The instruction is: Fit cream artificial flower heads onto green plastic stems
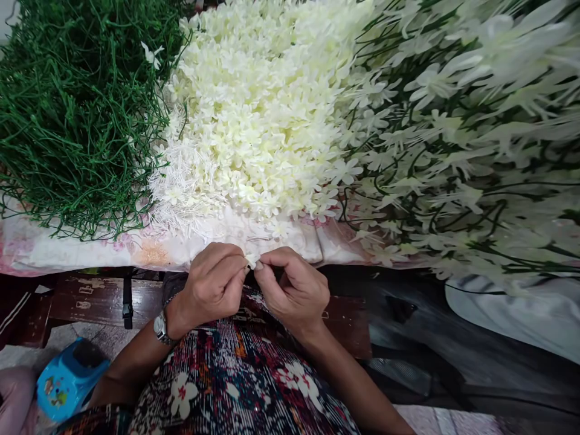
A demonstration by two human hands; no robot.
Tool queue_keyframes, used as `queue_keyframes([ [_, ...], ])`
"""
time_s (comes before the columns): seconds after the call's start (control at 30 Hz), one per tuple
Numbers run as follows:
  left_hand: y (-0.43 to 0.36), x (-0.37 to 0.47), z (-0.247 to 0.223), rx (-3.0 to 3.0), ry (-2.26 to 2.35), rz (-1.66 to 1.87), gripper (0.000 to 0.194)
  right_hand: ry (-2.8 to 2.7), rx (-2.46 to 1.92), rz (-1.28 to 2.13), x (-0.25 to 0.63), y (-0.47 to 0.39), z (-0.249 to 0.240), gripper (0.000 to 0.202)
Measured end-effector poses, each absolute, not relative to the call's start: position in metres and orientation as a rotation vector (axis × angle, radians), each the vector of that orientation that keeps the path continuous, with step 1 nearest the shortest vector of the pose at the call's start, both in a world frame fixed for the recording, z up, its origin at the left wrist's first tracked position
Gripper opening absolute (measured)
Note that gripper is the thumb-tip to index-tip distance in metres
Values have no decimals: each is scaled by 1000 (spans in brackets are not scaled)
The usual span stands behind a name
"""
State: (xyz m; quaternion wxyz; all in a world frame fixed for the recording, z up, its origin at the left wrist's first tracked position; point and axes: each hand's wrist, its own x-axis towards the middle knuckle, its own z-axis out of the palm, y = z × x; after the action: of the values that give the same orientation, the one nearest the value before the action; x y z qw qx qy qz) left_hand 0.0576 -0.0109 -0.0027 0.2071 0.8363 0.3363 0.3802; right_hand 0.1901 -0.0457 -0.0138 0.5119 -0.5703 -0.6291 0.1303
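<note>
At the front edge of the cloth-covered table, my left hand (215, 284) and my right hand (294, 289) meet fingertip to fingertip. Both pinch a small white artificial flower (252, 260), mostly covered by the fingers. A wristwatch (160, 326) is on my left wrist. Just beyond the hands lies a large heap of loose white flower heads (272, 127). Thin white stamens (181, 187) are bunched at its near left corner. To the left rises a mound of green plastic stems (77, 115). White flowers on green stems (435, 163) fill the right side.
A pale floral cloth (154, 251) covers the table along its front edge. Below it runs a brown wooden plank (102, 302) with a black strap (127, 305). A blue plastic stool (67, 380) stands on the floor at lower left. White fabric (521, 314) lies at right.
</note>
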Motion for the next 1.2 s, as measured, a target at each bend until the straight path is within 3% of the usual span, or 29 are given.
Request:
queue_keyframes([
  [0.5,-12,56,-4,2355,821,1129,13,-1418,-1377,446,187,-51,-20,9],
  [0.73,-16,54,-3,1952,878,1120,21,-1496,-1296,421,188,-51,-20,12],
  [1.0,-10,58,-10,1119,894,1048,7,-1829,-1369,134,188,-43,1,7],
  [1.2,-8,59,-9,1014,899,1127,9,-1938,-1412,46,185,-38,9,9],
])
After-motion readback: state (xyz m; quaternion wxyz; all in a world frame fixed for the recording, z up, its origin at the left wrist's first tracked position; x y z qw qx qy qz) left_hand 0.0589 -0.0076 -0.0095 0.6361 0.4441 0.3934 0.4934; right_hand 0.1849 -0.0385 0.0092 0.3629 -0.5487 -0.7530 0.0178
